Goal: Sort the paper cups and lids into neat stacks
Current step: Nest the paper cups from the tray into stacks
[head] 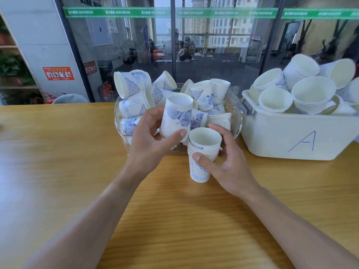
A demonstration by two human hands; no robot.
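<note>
left hand (149,138) grips a single blue-print cup (175,117), held up at 11 o'clock of the nested cup stack (202,152), just beside its rim. right hand (223,162) clasps that stack, mouth up, over the wooden table (77,162). clear bin (236,121) of loose cups at 12 o'clock; white tub marked a (291,136) at 2 o'clock.

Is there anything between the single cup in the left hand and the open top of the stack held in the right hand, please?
Nothing visible. The single cup in the left hand sits just up-left of the stack in the right hand; the stack's mouth is open and unobstructed.
</note>
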